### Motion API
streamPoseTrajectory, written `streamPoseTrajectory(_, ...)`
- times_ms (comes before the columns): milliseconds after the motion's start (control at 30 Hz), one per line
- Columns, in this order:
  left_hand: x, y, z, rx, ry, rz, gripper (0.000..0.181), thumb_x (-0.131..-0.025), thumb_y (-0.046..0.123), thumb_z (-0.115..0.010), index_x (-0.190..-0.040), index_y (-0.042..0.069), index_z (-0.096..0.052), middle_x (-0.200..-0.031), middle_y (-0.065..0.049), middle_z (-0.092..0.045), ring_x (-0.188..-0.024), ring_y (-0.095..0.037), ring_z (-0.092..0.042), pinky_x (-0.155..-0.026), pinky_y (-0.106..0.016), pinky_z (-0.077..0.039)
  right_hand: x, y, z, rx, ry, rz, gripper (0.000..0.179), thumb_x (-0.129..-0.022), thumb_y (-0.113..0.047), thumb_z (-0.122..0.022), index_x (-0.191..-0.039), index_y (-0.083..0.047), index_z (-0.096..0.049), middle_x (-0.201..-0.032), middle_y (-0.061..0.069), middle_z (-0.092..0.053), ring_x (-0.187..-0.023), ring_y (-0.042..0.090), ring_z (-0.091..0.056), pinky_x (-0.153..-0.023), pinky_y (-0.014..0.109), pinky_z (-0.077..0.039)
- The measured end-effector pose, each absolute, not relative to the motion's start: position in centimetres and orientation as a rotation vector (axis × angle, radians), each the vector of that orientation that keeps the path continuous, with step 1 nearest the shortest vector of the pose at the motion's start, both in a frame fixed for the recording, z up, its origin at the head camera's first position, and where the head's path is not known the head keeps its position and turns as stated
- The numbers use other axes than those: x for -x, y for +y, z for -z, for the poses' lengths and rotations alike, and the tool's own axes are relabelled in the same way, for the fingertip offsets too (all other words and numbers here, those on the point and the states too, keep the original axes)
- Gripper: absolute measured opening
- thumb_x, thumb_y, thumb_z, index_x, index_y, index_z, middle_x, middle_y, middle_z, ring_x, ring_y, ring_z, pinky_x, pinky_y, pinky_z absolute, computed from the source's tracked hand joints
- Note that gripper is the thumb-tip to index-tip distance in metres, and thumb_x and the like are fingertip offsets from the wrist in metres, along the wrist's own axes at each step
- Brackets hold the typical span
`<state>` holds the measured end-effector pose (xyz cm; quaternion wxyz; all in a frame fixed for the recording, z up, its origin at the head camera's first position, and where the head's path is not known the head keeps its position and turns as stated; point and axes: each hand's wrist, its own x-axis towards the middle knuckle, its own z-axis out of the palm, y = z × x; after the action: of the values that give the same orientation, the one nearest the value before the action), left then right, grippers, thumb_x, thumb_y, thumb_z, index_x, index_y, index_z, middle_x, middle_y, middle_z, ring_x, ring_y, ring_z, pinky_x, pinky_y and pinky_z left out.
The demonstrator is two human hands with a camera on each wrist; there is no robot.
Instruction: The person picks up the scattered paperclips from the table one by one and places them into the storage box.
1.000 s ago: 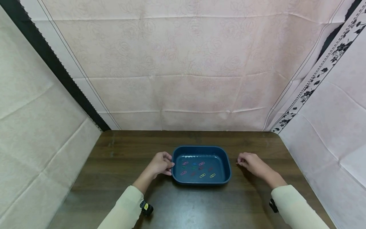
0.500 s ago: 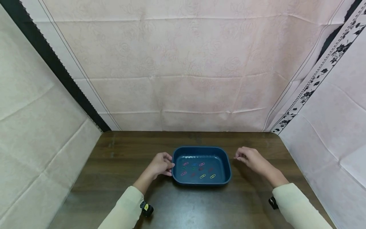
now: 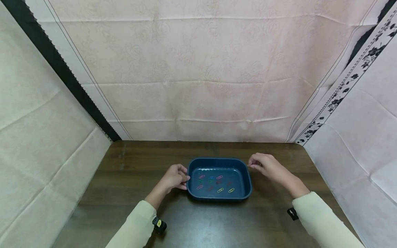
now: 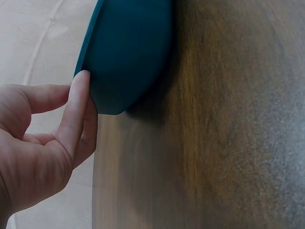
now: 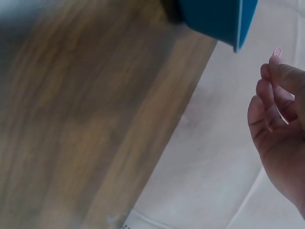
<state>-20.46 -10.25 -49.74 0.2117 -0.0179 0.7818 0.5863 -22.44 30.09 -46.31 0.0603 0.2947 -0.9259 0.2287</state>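
A dark blue tray [image 3: 220, 197] with a raised rim sits on the wooden table, with several coloured paper clips spread over its floor, among them a yellow paper clip [image 3: 220, 190] and a pink one. My left hand [image 3: 174, 177] pinches the tray's left rim between thumb and fingers, also plain in the left wrist view. By the tray's right back corner, my right hand [image 3: 269, 167] holds a pink paper clip [image 5: 277, 50] between thumb and index finger. In the right wrist view, the clip's loop sticks out past the fingertips, apart from the tray wall [image 5: 214, 19].
The brown wooden table [image 3: 139, 213] lies under everything. Pale cloth [image 3: 201, 69] hangs behind it and on both sides. A dark strap with a small device [image 3: 159, 225] is on the left wrist, and another [image 3: 292, 213] on the right.
My right hand has risen and moved left and away from me with the paper clip, from the table to the tray's right edge. My left hand and the tray have stayed put.
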Motion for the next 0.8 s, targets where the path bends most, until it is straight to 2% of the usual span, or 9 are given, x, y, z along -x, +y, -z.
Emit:
streamPoseTrajectory(400, 20.6, -10.1, 49.7, 0.064, 2.166, -1.638, 0.027, -0.099, -0.001, -0.065, -0.123, -0.009, -0.055, -0.093, -0.022, -0.065, -0.067, -0.02, -0.063, -0.062, -0.034, -0.066, 23.0, 26.5, 45.3, -1.102, -2.85, -0.731, 0.007, -0.095, -0.006, -0.073, -0.097, -0.012, -0.071, -0.092, -0.002, -0.07, -0.082, 0.008, -0.063, -0.073, 0.024, -0.061)
streamPoseTrajectory(800, 20.5, -10.1, 49.7, 0.06, 2.175, -1.631, 0.027, -0.099, -0.001, -0.065, -0.122, -0.008, -0.055, -0.091, -0.019, -0.065, -0.067, -0.02, -0.063, -0.063, -0.034, -0.066, 24.0, 24.3, 46.0, -1.183, -2.983, -0.739, 0.006, -0.099, -0.008, -0.068, -0.098, -0.014, -0.07, -0.097, -0.002, -0.068, -0.085, 0.01, -0.06, -0.075, 0.023, -0.059)
